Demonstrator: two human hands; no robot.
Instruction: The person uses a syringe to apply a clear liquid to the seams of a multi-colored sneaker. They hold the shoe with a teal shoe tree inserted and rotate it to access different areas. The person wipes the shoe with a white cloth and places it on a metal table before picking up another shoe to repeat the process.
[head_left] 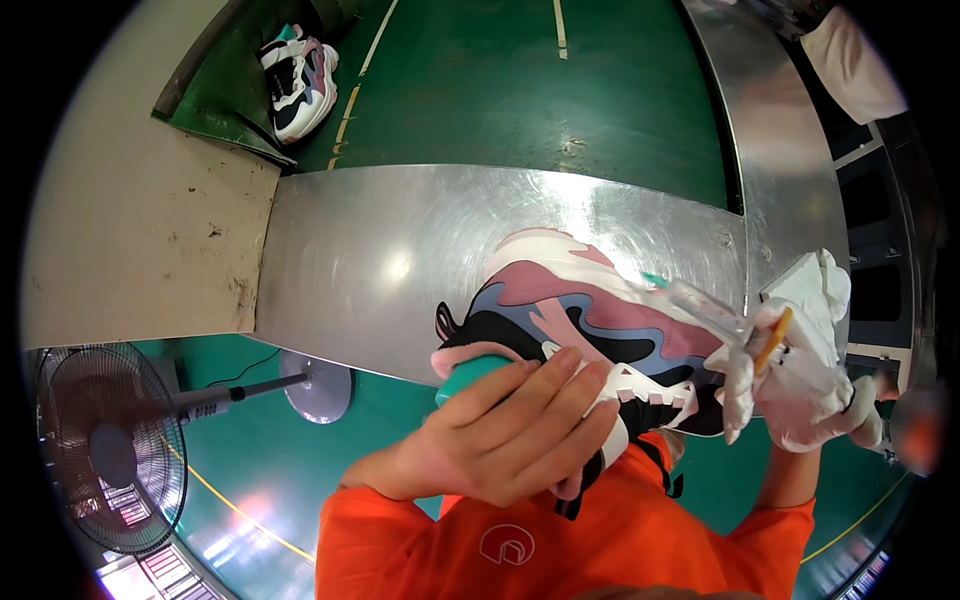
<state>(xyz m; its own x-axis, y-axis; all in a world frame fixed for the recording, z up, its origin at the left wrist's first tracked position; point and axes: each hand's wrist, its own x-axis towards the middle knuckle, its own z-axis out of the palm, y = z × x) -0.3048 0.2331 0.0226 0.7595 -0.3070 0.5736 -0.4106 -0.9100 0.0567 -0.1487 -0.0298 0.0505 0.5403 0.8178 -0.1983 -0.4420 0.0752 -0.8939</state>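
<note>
A chunky sneaker [545, 320] in white, pink, blue and black lies on its side on the metal ledge, its pale sole facing away from me. My bare left hand [515, 425] lies across the collar and lacing, fingers curled over the shoe. A teal lining or insert shows at the opening. Below that hand, a black loop and pink edge show; whether they belong to a second shoe I cannot tell. My right hand [800, 390], in a white glove, grips a clear syringe [710, 312] with an orange flange. Its green tip points at the sole's edge, contact unclear.
Beyond the metal ledge [350, 235] runs a green conveyor belt [480, 90]. Another sneaker [300, 90] rests on it at far left, beside a green flap [215, 95]. A beige panel [140, 220] stands left. A black fan [110, 450] is at lower left.
</note>
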